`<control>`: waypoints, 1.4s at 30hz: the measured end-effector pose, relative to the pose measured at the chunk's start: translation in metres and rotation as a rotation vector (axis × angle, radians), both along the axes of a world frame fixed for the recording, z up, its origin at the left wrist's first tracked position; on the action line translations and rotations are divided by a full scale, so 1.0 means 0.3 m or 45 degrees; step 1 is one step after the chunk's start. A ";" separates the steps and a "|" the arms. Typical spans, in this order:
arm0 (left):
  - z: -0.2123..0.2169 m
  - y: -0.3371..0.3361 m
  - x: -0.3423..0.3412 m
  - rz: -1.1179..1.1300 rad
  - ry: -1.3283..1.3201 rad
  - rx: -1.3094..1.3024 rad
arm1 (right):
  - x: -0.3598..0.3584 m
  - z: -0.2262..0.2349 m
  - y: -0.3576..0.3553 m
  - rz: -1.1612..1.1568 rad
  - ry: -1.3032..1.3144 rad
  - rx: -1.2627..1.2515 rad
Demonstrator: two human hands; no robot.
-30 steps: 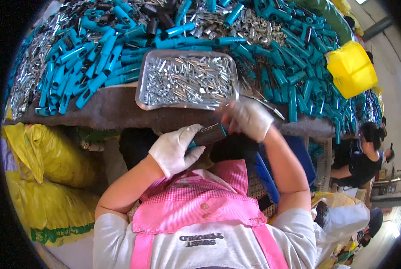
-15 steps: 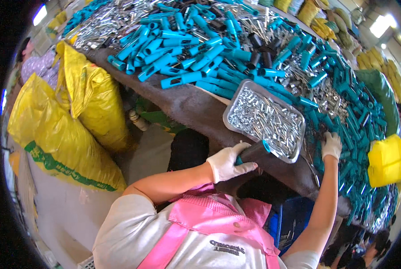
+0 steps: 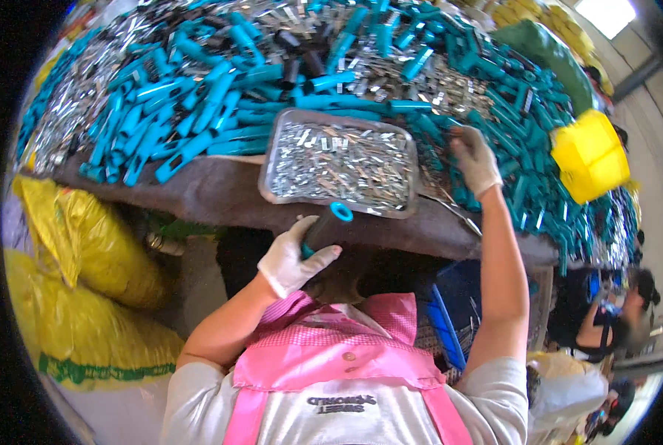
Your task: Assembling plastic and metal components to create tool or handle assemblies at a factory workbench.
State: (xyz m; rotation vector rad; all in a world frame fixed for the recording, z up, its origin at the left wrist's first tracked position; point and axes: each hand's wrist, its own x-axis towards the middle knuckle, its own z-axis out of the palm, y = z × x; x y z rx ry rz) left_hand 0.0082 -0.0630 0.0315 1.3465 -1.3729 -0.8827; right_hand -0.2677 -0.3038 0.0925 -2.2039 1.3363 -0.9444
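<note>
My left hand [image 3: 294,256], in a white glove, is wrapped round a black tubular handle [image 3: 322,231] with a teal ring at its open upper end. It holds the handle tilted, just in front of the table's near edge. A clear plastic tray [image 3: 268,167] full of small shiny metal pins lies beyond it. To the right of the tray, my gloved right hand [image 3: 478,162] is over the teal plastic parts [image 3: 520,130]. Its fingers are curled together at the pile. Whatever is between the fingertips is too small and blurred to make out.
Slotted teal tubes [image 3: 213,104] and loose metal pieces are heaped across the table [image 3: 220,189]. A yellow container [image 3: 589,156] stands at the right. Yellow sacks [image 3: 109,245] lean at the left. Below my right arm is a blue crate [image 3: 450,326]. Another person [image 3: 621,311] sits far right.
The view has swung to the right. My left hand still holds the black handle. The right hand has drawn back a little from the teal pile, and its fingers have curled in.
</note>
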 end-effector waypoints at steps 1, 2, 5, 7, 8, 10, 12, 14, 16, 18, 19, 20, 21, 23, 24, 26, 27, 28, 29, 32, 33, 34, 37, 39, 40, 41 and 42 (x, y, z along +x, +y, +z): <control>0.014 0.000 0.000 -0.035 -0.062 -0.028 | 0.041 0.035 0.064 0.120 -0.035 0.093; 0.036 0.002 0.000 -0.029 -0.118 -0.013 | 0.097 0.093 0.155 0.284 -0.071 0.160; 0.064 -0.009 -0.011 -0.128 -0.245 -0.027 | 0.155 0.106 0.320 0.639 -0.106 0.276; 0.074 -0.021 -0.030 -0.183 -0.271 0.021 | 0.180 0.171 0.401 0.846 0.102 0.125; 0.080 -0.023 -0.040 -0.207 -0.304 0.075 | 0.179 0.160 0.414 0.906 0.104 0.090; 0.099 -0.033 -0.054 -0.244 -0.355 0.103 | 0.157 0.156 0.429 0.891 0.076 0.128; 0.105 -0.039 -0.062 -0.269 -0.406 0.139 | 0.135 0.157 0.448 0.799 0.255 -0.051; 0.100 -0.051 -0.065 -0.381 -0.526 0.244 | 0.131 0.172 0.462 0.843 0.438 -0.089; 0.074 -0.055 -0.066 -0.411 -0.448 0.222 | 0.123 0.168 0.472 0.890 0.488 -0.024; 0.058 -0.058 -0.070 -0.452 -0.374 0.113 | 0.114 0.173 0.496 0.869 0.445 -0.061; 0.050 -0.064 -0.071 -0.453 -0.372 0.070 | 0.114 0.166 0.501 0.857 0.387 -0.073; 0.046 -0.072 -0.071 -0.468 -0.335 0.100 | 0.107 0.183 0.501 0.817 0.446 0.049; 0.046 -0.082 -0.069 -0.483 -0.300 0.098 | 0.099 0.168 0.499 0.789 0.376 0.051; 0.047 -0.096 -0.066 -0.503 -0.323 0.097 | 0.100 0.158 0.496 0.737 0.383 0.062; 0.049 -0.095 -0.070 -0.500 -0.321 0.115 | 0.104 0.152 0.495 0.725 0.394 0.063; 0.056 -0.103 -0.087 -0.566 -0.470 0.176 | 0.110 0.123 0.497 0.770 0.450 0.077; 0.047 -0.106 -0.097 -0.568 -0.464 0.088 | 0.123 0.109 0.507 0.786 0.471 0.048; 0.032 -0.108 -0.104 -0.568 -0.498 0.012 | 0.131 0.107 0.511 0.790 0.511 -0.001; 0.020 -0.121 -0.112 -0.570 -0.532 -0.086 | 0.149 0.110 0.523 0.836 0.526 -0.140; 0.018 -0.131 -0.113 -0.585 -0.465 0.107 | 0.170 0.068 0.539 0.682 0.701 -0.241; 0.036 -0.143 -0.107 -0.612 -0.484 0.203 | 0.175 0.094 0.527 0.675 0.724 -0.151; 0.011 -0.145 -0.096 -0.614 -0.358 0.151 | 0.178 0.117 0.501 0.765 0.567 -0.109; 0.024 -0.150 -0.077 -0.496 -0.217 0.091 | 0.112 0.154 0.195 0.488 -0.656 0.992; 0.019 -0.191 -0.053 -0.644 -0.176 0.005 | -0.064 0.148 -0.186 -0.239 -0.033 -0.180; 0.003 -0.206 -0.046 -0.651 -0.137 -0.010 | -0.136 0.157 -0.324 -0.588 -0.045 -0.311; -0.025 -0.209 -0.046 -0.595 -0.111 -0.109 | -0.260 0.158 -0.485 -0.909 0.009 -0.326; -0.062 -0.202 -0.042 -0.520 -0.085 -0.194 | -0.328 0.187 -0.581 -1.089 0.135 -0.300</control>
